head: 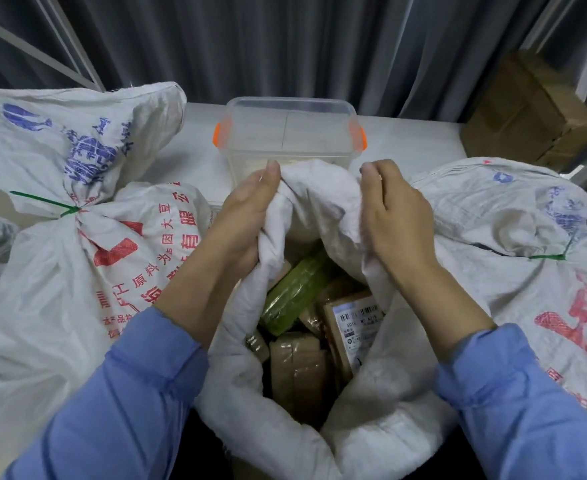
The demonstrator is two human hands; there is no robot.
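Both the left hand (247,216) and right hand (394,216) grip the rolled rim of the open woven sack (319,192) of parcels (299,368), at the table's (195,150) near edge, just before a clear plastic container (288,133).

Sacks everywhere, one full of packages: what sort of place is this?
Probably a parcel sorting or delivery depot. The left hand and right hand hold open a woven sack of taped brown parcels, one with a barcode label; tied sacks lie either side; cardboard boxes stand behind.

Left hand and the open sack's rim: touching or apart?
Touching. The head view shows the left hand gripping the bunched rim of the open sack, fingers curled into the fabric.
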